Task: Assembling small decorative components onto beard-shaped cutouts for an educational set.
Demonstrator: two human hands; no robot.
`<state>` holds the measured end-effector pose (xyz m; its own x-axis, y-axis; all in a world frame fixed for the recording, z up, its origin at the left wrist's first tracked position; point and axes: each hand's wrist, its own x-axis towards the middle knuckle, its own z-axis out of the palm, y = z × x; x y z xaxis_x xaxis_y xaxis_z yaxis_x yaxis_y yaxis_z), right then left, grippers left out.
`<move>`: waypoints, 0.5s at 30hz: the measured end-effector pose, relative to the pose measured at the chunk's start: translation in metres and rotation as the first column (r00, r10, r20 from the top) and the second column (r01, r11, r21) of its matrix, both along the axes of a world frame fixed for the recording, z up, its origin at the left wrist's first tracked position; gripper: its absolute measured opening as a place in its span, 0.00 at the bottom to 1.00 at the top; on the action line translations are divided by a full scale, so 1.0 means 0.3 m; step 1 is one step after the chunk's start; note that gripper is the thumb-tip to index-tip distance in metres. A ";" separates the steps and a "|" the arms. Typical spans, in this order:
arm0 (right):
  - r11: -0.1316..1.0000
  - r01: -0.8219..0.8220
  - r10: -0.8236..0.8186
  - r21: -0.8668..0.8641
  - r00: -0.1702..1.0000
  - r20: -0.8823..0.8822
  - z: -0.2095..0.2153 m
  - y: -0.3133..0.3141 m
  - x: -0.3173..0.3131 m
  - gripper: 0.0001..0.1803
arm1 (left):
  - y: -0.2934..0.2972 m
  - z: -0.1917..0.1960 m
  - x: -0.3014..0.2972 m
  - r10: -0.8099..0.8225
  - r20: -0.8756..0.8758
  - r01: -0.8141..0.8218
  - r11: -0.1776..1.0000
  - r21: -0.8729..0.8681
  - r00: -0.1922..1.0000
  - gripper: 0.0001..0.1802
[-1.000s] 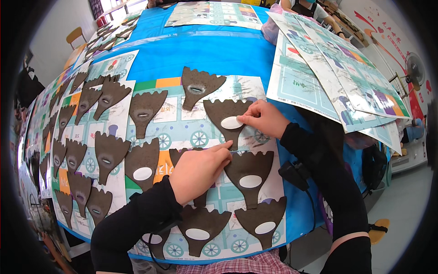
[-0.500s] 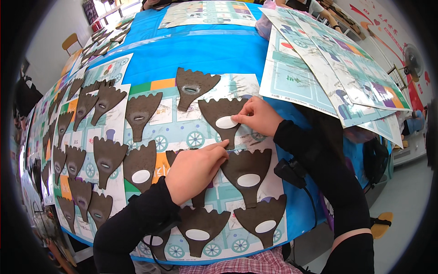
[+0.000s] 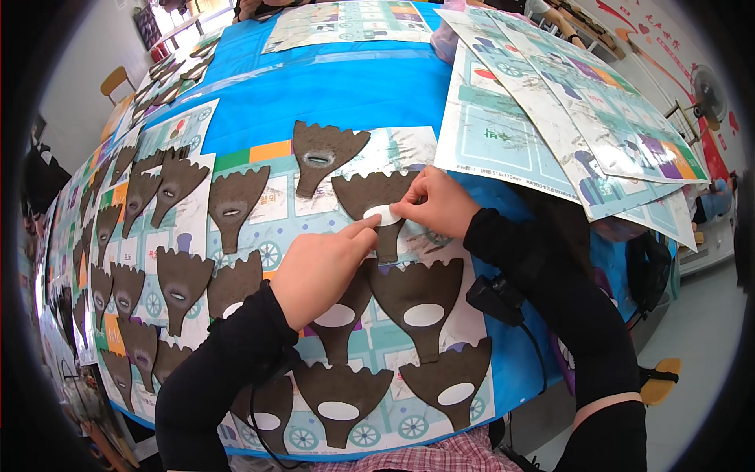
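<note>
My right hand (image 3: 440, 206) pinches the thin white oval (image 3: 383, 215) on a brown cutout (image 3: 376, 197); my left hand (image 3: 318, 267), loosely curled, presses its edge. It looks flimsy and light.

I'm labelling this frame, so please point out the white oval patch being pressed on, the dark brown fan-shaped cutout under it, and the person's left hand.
white oval patch (image 3: 383, 215), head view, on its bare middle.
dark brown fan-shaped cutout (image 3: 362, 193), head view, on its upper left part.
left hand (image 3: 321, 267), head view, on the back of the hand.
</note>
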<state>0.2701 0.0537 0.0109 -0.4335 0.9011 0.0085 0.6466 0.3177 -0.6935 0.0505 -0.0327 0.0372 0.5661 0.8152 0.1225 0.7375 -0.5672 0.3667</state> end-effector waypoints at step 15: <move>0.909 -0.308 0.254 0.281 0.943 0.213 0.048 -0.096 0.029 0.17 | 0.018 0.013 -0.005 -0.051 -0.042 0.051 0.999 0.012 0.998 0.10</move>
